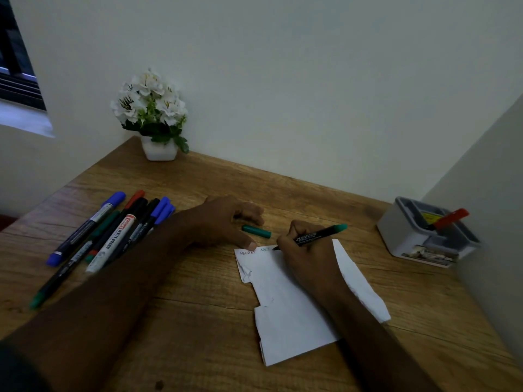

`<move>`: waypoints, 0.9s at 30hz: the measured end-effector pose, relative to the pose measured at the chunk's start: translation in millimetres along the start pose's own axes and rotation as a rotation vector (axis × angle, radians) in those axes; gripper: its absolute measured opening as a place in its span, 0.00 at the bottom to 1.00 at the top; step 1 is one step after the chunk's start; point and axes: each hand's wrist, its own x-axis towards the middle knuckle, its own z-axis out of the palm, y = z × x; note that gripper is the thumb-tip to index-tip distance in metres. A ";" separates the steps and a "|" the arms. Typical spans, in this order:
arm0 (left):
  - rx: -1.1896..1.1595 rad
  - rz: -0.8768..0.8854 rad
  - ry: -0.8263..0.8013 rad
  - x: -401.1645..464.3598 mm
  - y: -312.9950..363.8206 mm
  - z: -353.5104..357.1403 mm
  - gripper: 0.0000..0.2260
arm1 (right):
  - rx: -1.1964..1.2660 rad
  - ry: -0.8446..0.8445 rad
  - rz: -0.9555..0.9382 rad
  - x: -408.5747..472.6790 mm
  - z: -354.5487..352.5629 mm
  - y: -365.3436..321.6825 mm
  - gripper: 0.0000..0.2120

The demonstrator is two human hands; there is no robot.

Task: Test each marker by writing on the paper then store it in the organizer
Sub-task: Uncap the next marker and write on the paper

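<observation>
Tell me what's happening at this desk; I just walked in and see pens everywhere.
A person is testing markers. The right hand grips an uncapped green marker, its tip on the torn paper, where a few letters are written. The left hand steadies the paper's corner with its thumb; the green cap lies beside it. More markers wait at the left, and one red marker already stands in the organizer.
</observation>
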 end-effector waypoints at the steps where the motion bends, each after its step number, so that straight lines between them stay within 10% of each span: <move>1: -0.003 0.003 -0.002 0.4 -1.4 0.3 0.28 | 0.003 0.001 0.001 -0.2 0.3 -0.3 0.09; 27: -0.032 0.028 0.004 2.4 -5.9 2.8 0.29 | 0.016 0.005 0.006 0.0 0.2 -1.1 0.11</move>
